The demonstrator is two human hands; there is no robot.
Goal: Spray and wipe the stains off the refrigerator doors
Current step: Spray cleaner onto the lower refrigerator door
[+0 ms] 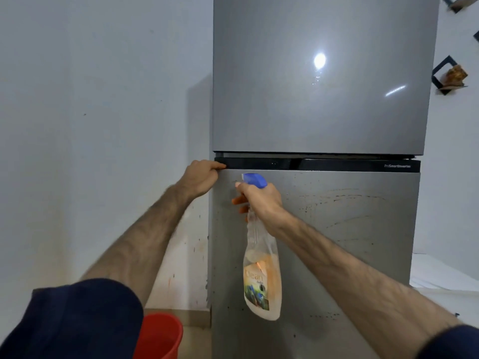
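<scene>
Grey brushed metal fills the view: the refrigerator, its upper door (324,73) glossy and near clean, its lower door (350,229) marked with dark arcs and specks, thickest toward 3 o'clock of the spray bottle (263,268). A black handle strip (337,165) divides the two doors.

At 7 o'clock of the lower door a red bucket (158,335) stands on the floor beside the refrigerator's left edge. The bottle hangs in front of the lower door, part full of orange liquid, its blue nozzle (255,179) aimed toward the door's upper left corner.

The right hand (259,200) wraps the bottle's neck, fingers curled on the orange trigger. The left hand (202,177) curls over the left end of the handle strip, at 10 o'clock of the nozzle, fingertips hooked on its top edge.

Risks, as I judge them: the nozzle sits close to the left hand, so a squeeze may wet those fingers rather than the stains. The heaviest marks lie well to the right, so spray here could miss them. Pulling on the strip could swing the door open. No cloth is in view, and unwiped liquid would run down toward the floor.
</scene>
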